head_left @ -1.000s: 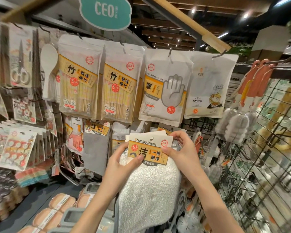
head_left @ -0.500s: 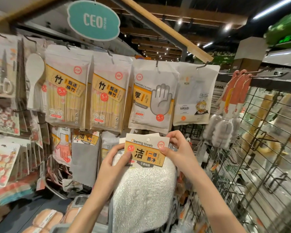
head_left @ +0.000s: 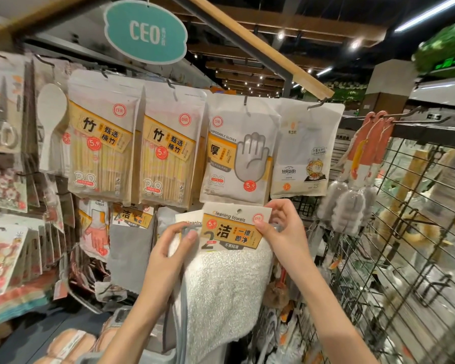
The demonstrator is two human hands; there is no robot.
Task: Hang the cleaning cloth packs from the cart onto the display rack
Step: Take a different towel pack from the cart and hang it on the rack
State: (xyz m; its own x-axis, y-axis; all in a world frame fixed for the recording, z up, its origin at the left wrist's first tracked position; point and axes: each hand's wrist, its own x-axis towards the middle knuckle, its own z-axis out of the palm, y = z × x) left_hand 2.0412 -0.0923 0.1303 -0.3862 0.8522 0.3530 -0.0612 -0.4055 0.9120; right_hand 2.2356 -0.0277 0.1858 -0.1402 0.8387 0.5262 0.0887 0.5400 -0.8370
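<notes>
The cloth pack [head_left: 231, 232] is held upright below the glove packs [head_left: 237, 151], its header card pinched by the left hand [head_left: 171, 248] and right hand [head_left: 281, 227] (hook hidden behind).

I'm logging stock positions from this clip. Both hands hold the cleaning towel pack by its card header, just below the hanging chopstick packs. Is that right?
Not quite. The head view shows the left hand and right hand holding the cleaning towel pack by its card header, but it sits just below the disposable gloves pack. The chopstick packs hang further left.
</notes>
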